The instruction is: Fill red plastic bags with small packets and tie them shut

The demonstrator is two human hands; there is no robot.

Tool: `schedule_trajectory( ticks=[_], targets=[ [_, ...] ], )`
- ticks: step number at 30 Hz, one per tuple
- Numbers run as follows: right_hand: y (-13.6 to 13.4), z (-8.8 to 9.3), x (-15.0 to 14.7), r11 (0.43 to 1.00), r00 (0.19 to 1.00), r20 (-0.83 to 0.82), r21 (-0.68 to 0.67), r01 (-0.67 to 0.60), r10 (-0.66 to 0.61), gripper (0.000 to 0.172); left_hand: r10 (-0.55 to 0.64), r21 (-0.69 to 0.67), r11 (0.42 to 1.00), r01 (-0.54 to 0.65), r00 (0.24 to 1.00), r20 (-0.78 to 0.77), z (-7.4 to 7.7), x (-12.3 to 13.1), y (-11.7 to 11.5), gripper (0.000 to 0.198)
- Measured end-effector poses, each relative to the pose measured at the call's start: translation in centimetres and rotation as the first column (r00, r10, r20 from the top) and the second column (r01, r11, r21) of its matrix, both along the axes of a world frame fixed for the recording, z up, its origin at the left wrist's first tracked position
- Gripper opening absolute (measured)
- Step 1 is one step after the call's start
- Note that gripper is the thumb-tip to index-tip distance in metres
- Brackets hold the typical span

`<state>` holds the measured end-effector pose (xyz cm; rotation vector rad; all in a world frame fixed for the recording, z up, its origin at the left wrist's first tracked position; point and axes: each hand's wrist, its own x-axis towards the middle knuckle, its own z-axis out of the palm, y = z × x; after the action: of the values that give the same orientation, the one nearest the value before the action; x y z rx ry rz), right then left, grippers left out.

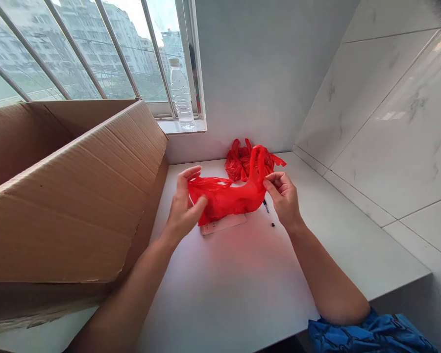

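On the bench (pixel 224 299), your left hand (pixel 185 211) pinched the red bag (pixel 224 198), your right hand (pixel 282 196) its handle (pixel 257 164); it looked light, limp, best held there.

A vivid, uniform red is shown by the thin plastic carrier bag (pixel 224 198), and the same red is repeated in the crumpled plastic bag (pixel 244 162) behind it. A faint red tint is cast onto the white counter top (pixel 220 304). Grey veining is streaked across the glossy white rectangular wall tiles (pixel 385 113). Plain brown is seen on the corrugated cardboard box (pixel 69 196). Small dark print is carried by the pale rectangular paper card (pixel 223 224), and black is seen on the slim pen (pixel 268 213). Darker blue creases are marked on the bright blue crumpled cloth (pixel 367 333). The cylindrical plastic water bottle (pixel 181 93) is colourless.
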<state>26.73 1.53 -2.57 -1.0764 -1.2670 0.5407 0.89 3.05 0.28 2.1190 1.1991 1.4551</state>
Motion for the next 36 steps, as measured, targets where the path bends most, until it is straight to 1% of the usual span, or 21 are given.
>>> schedule_trajectory(
  ticks=[2, 4, 6, 7, 8, 9, 10, 11, 12, 14, 16, 17, 20, 24, 26, 28, 31, 32, 34, 35, 36],
  targets=[
    [-0.7, 0.7, -0.4, 0.998, 0.999, 0.027, 0.056, 0.021, -0.023, 0.02, -0.056, 0.095, 0.992, 0.081, 0.97, -0.236, 1.2, 0.6, -1.5, 0.057],
    [-1.7, 1.5, -0.8, 0.972, 0.986, 0.064, 0.191, 0.138, -0.153, 0.018, -0.06, 0.139, 0.982, 0.128, 0.908, -0.415, 2.0, 1.0, -2.5, 0.037],
    [-3.0, 2.3, -1.2, 0.892, 0.945, 0.095, 0.371, 0.258, -0.313, 0.013, -0.064, 0.147, 0.976, 0.159, 0.86, -0.506, 2.6, 1.1, -3.0, 0.024],
    [-3.7, 2.6, -1.5, 0.856, 0.929, 0.127, 0.447, 0.259, -0.348, 0.011, -0.079, 0.138, 0.974, 0.177, 0.847, -0.525, 2.7, 1.0, -3.1, 0.024],
    [-4.3, 2.8, -1.9, 0.848, 0.922, 0.2, 0.491, 0.199, -0.333, 0.01, -0.102, 0.126, 0.972, 0.199, 0.838, -0.535, 2.9, 1.0, -3.2, 0.026],
    [-4.8, 2.8, -2.3, 0.868, 0.909, 0.316, 0.488, 0.089, -0.271, 0.01, -0.129, 0.113, 0.968, 0.225, 0.829, -0.544, 3.1, 0.9, -3.3, 0.028],
    [-5.0, 2.8, -2.8, 0.903, 0.873, 0.454, 0.429, -0.038, -0.178, 0.01, -0.153, 0.101, 0.963, 0.248, 0.82, -0.552, 3.2, 0.8, -3.5, 0.029],
    [-5.1, 2.5, -3.2, 0.935, 0.809, 0.583, 0.322, -0.148, -0.073, 0.012, -0.171, 0.089, 0.96, 0.265, 0.809, -0.563, 3.4, 0.7, -3.6, 0.03],
    [-4.9, 2.1, -3.6, 0.959, 0.729, 0.684, 0.193, -0.208, 0.02, 0.016, -0.183, 0.077, 0.958, 0.276, 0.796, -0.578, 3.6, 0.6, -3.8, 0.03],
    [-4.1, 1.0, -3.8, 0.988, 0.596, 0.796, -0.012, -0.153, 0.102, 0.022, -0.192, 0.043, 0.96, 0.278, 0.76, -0.621, 3.8, 0.4, -4.0, 0.032],
    [-3.2, -0.3, -3.4, 0.995, 0.525, 0.847, -0.097, -0.005, 0.085, 0.013, -0.184, 0.001, 0.968, 0.252, 0.712, -0.678, 3.7, 0.3, -4.2, 0.034],
    [-2.9, -0.8, -3.1, 0.992, 0.512, 0.855, -0.119, 0.044, 0.08, 0.006, -0.173, -0.015, 0.973, 0.231, 0.685, -0.707, 3.4, 0.4, -4.2, 0.034],
    [-2.7, -1.6, -2.0, 0.983, 0.562, 0.816, -0.184, 0.028, 0.136, 0.037, -0.115, -0.019, 0.987, 0.159, 0.626, -0.772, 2.3, 0.7, -4.2, 0.033],
    [-3.2, -1.0, -1.8, 0.954, 0.615, 0.749, -0.299, -0.019, 0.248, 0.048, -0.075, 0.016, 0.99, 0.143, 0.603, -0.794, 0.1, 1.6, -3.9, 0.043],
    [-3.3, -0.8, -2.0, 0.958, 0.617, 0.755, -0.287, 0.005, 0.223, 0.044, -0.043, 0.032, 0.993, 0.112, 0.603, -0.796, -1.0, 1.9, -3.6, 0.045],
    [-3.3, -0.8, -2.1, 0.976, 0.605, 0.785, -0.211, 0.057, 0.134, 0.036, -0.001, 0.047, 0.997, 0.064, 0.602, -0.798, -2.1, 1.9, -3.2, 0.046],
    [-3.2, -1.1, -2.1, 0.974, 0.508, 0.861, -0.112, 0.199, -0.005, 0.021, 0.06, 0.065, 0.998, -0.012, 0.57, -0.819, -3.1, 1.5, -2.7, 0.059],
    [-3.3, -1.1, -2.2, 0.966, 0.461, 0.887, -0.091, 0.241, -0.031, 0.016, 0.082, 0.072, 0.997, -0.04, 0.55, -0.831, -3.1, 1.3, -2.6, 0.061],
    [-3.4, -1.0, -2.6, 0.961, 0.397, 0.916, -0.057, 0.271, -0.058, 0.01, 0.119, 0.087, 0.992, -0.087, 0.501, -0.857, -2.7, 1.0, -2.6, 0.052],
    [-3.5, -0.8, -2.9, 0.966, 0.398, 0.915, -0.047, 0.255, -0.061, 0.011, 0.129, 0.093, 0.991, -0.099, 0.481, -0.867, -2.3, 0.9, -2.7, 0.044],
    [-3.6, -0.6, -3.2, 0.976, 0.436, 0.899, -0.055, 0.21, -0.043, 0.014, 0.127, 0.091, 0.991, -0.098, 0.466, -0.875, -1.8, 0.9, -2.9, 0.036]
  ],
)
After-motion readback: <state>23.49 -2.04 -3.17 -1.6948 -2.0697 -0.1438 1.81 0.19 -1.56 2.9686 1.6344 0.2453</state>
